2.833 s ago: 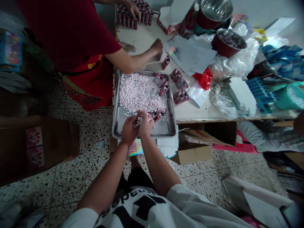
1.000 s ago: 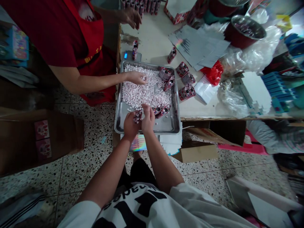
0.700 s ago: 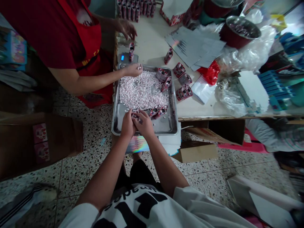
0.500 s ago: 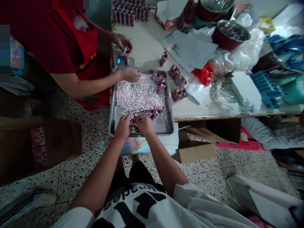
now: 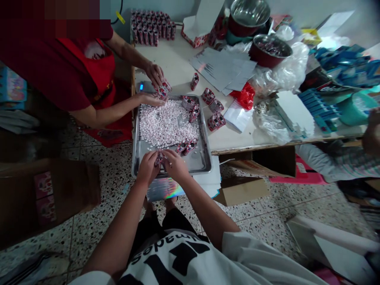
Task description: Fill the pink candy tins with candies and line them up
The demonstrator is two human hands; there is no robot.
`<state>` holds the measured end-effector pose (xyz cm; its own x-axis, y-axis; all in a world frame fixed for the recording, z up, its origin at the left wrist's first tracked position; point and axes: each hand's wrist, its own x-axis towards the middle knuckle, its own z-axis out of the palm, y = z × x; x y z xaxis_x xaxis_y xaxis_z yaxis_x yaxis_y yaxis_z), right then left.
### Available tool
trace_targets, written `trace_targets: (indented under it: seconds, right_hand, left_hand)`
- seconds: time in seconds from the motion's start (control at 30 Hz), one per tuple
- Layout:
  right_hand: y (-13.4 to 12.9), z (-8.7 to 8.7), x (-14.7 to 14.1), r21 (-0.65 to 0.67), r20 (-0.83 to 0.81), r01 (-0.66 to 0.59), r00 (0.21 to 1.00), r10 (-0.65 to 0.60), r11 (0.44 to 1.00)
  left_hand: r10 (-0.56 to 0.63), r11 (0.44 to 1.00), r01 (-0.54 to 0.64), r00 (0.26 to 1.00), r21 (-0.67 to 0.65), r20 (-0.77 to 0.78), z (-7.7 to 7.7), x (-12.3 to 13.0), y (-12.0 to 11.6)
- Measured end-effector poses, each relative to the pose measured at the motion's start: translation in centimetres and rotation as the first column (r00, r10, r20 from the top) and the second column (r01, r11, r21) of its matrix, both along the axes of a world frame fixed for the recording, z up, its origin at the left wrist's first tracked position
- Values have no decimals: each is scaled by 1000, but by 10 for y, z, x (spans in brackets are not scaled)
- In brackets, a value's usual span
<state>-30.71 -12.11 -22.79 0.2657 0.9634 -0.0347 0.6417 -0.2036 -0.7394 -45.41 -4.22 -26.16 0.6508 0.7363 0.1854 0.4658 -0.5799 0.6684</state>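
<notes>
At the near edge of a metal tray [image 5: 208,160], my left hand [image 5: 147,167] is closed round a small patterned box [image 5: 159,159]. My right hand [image 5: 175,164] is closed at the box's right side, with small white pieces by its fingertips. White and pale pink pieces [image 5: 163,124] are heaped over the tray's middle and far part. Two upright patterned boxes [image 5: 187,146] stand just beyond my right hand, and a few more [image 5: 189,103] lie at the tray's far right corner.
Across the tray, a person in a red apron [image 5: 103,75] holds a patterned box over the pieces, beside a scale [image 5: 145,86]. Many boxes [image 5: 151,27] stand in rows at the back. Red bowls [image 5: 268,51], grey sheets [image 5: 224,69] and plastic bags lie on the table's right.
The other person's box has moved from the scale to over the tray, now in both their hands. My hands stay at the box. The whole view has shifted slightly.
</notes>
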Motion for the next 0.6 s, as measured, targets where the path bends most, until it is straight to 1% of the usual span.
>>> trace_targets:
  seconds: [0.07, 0.1, 0.13, 0.2, 0.23, 0.3, 0.37, 0.43, 0.5, 0.6]
  right_hand:
    - [-4, 2, 6, -20, 83, -186, 979, 187, 982]
    - [-6, 2, 9, -63, 131, -238, 961, 244, 969]
    - [-9, 2, 12, -117, 174, -255, 946, 273, 960]
    - [-13, 2, 15, -202, 236, -234, 931, 279, 951]
    - [-14, 2, 15, -215, 254, -220, 928, 272, 952]
    - [-13, 3, 9, -179, 274, -238, 920, 280, 955]
    - [-10, 2, 0, -127, 282, -302, 902, 326, 945]
    - [-9, -1, -5, -126, 282, -333, 891, 355, 935]
    - [-15, -4, -4, -148, 274, -290, 906, 321, 946]
    - [-35, -3, 1, -111, 244, -166, 951, 188, 980]
  left_hand:
    - [-11, 1000, 11, 1000, -13, 5, -1, -3, -1]
    - [9, 1000, -9, 1000, -15, 2, 0, -4, -1]
    - [34, 999, -34, 999, -16, -6, 0, -6, -1]
    - [85, 996, -86, 996, -12, -21, 2, -8, 0]
    - [98, 995, -98, 995, -11, -25, 3, -8, 1]
    - [62, 998, -62, 998, -18, -23, 5, -9, 4]
    - [16, 999, -16, 1000, -28, -13, 7, -8, 7]
    - [12, 1000, -13, 1000, -27, -13, 7, -8, 11]
    - [61, 998, -61, 998, -21, -20, 7, -9, 13]
    - [137, 989, -136, 990, -52, 20, 11, -12, 13]
